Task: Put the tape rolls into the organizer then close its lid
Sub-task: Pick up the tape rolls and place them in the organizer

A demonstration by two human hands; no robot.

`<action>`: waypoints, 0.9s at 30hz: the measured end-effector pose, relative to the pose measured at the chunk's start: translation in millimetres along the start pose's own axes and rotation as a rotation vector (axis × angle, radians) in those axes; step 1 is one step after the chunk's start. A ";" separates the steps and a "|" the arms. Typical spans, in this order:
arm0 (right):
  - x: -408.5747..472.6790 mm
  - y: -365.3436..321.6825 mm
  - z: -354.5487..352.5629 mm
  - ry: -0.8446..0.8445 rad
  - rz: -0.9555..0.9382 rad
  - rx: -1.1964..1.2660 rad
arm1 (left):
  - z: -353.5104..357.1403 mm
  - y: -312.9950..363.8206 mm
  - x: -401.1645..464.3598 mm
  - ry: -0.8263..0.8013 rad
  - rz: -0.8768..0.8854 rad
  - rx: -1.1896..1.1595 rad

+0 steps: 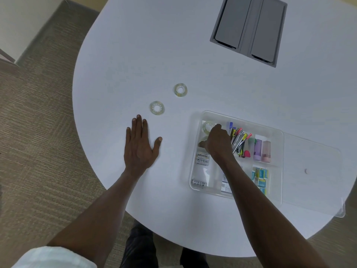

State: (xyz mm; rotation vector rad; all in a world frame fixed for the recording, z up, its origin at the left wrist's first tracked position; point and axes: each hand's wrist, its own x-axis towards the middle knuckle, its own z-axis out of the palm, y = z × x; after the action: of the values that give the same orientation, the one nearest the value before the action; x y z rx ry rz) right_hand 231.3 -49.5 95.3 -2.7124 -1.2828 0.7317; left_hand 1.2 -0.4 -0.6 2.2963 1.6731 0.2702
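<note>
Left hand (138,147): flat on round white table (135,55), fingers spread, gripping nothing. Two clear tape rolls, nearer (157,107) and farther (180,90), lie flat just beyond it, holes upward. Clear plastic compartment organizer (278,198): right hand (217,141) inside its far-left compartment over a third roll (207,126); grip indiscernible. Battery-pack print unreadable. Transparent lid (313,171) lies rightward.

A: Views?
B: One only, head-worn, wide-angle, so nothing shared.
A: Facing?
B: Forward and steeply down from above the near edge of the white table (193,55), close over it. Carpet (38,132) left, grey panel (249,28) at far right.
</note>
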 end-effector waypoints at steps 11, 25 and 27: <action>-2.7 0.3 -10.8 0.211 -0.117 -0.097 | -0.6 0.2 -0.5 -0.001 -0.011 -0.012; 31.4 -89.2 28.1 0.169 -0.655 -0.090 | 0.6 2.4 -1.0 0.049 -0.010 0.001; 39.8 -99.2 36.8 0.112 -0.724 -0.198 | 0.7 2.3 -0.9 0.049 -0.011 -0.006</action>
State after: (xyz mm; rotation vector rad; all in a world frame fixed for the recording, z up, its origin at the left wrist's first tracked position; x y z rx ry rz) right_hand 165.7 39.3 71.1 -2.0882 -2.1895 0.3735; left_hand 3.2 -2.0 -0.5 2.2928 1.7054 0.3309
